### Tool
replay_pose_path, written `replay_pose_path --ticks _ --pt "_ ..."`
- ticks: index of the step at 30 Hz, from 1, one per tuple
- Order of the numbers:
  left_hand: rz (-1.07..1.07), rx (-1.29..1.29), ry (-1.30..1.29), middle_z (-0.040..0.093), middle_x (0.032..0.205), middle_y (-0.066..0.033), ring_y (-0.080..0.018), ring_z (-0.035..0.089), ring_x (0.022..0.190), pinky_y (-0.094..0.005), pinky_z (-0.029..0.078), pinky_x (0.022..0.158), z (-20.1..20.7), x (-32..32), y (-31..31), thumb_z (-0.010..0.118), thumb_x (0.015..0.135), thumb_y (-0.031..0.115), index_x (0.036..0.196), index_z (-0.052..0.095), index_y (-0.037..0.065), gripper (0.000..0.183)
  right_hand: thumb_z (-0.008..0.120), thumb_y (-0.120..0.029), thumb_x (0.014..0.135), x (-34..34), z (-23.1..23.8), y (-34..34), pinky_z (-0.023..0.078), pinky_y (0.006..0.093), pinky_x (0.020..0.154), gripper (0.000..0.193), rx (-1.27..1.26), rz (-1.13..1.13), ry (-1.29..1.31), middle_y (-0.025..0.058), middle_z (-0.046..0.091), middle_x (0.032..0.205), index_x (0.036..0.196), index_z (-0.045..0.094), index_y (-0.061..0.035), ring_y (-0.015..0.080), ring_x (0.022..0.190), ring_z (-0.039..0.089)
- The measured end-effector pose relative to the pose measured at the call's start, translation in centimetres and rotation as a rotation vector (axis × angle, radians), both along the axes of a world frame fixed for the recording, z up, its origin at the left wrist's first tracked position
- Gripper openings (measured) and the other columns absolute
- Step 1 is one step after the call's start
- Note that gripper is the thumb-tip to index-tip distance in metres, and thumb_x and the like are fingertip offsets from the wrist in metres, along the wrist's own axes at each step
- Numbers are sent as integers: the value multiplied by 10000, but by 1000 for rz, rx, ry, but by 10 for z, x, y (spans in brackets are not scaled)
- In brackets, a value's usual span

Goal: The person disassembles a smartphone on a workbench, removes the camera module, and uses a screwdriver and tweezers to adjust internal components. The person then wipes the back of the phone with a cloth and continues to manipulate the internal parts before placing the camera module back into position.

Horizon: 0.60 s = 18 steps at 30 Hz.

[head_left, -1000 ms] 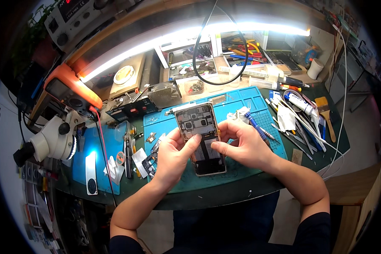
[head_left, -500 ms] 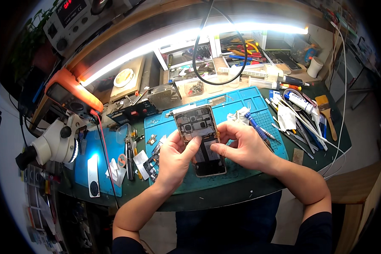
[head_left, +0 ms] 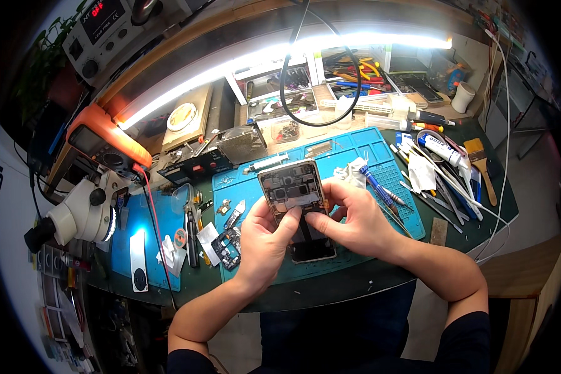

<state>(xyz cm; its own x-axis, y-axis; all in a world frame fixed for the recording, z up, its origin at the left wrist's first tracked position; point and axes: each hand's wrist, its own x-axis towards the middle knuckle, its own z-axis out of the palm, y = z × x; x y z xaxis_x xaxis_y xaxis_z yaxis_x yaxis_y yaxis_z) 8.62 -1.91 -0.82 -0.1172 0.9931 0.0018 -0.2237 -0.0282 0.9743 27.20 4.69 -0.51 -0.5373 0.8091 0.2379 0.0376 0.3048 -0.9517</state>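
Observation:
An opened smartphone (head_left: 302,246) is held upright between both hands above the blue repair mat (head_left: 355,146). Its circuit board and camera parts show in the upper half, a dark battery below. My left hand (head_left: 265,230) wraps the phone's left edge, thumb pressed on the middle of the insides. From the right edge my right hand (head_left: 355,218) grips it, its thumb also down on the inside near the other thumb. Fingers behind the phone are hidden. Left of my left hand lies a loose dark phone frame part (head_left: 229,247).
An orange multimeter (head_left: 109,140) and a white microscope head (head_left: 78,212) stand at left. A blue screwdriver (head_left: 377,185) lies on the mat's right side, with tweezers, a glue tube (head_left: 439,149) and a brush (head_left: 480,162) beyond. A black cable loop (head_left: 282,81) hangs overhead.
The phone and both hands have shifted slightly down and to the right. My right thumb has moved left along the phone's insides, closer to the left thumb.

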Motion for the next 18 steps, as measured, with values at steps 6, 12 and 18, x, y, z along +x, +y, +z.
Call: replay_pose_path --ticks 6,12,18 --pt "-8 -15 -27 718 1193 -45 -83 650 1064 -238 519 883 0 0 0 704 1006 82 1286 625 31 296 757 -131 914 -1 0 0 585 304 624 313 29 -4 5 110 762 901 1180 667 8 159 716 736" --pt "-6 -20 -27 726 1149 -24 -48 643 973 -202 503 767 -1 -1 0 724 999 104 1265 636 42 287 760 -124 913 -1 1 -1 583 309 615 318 39 2 -2 115 761 898 1187 667 10 167 711 738" --pt "-7 -41 -26 734 1121 -13 -42 638 907 -204 488 709 -4 -4 0 718 1008 131 1262 641 49 278 752 -126 919 0 0 0 575 305 617 317 32 0 -5 112 761 903 1194 672 11 159 718 734"
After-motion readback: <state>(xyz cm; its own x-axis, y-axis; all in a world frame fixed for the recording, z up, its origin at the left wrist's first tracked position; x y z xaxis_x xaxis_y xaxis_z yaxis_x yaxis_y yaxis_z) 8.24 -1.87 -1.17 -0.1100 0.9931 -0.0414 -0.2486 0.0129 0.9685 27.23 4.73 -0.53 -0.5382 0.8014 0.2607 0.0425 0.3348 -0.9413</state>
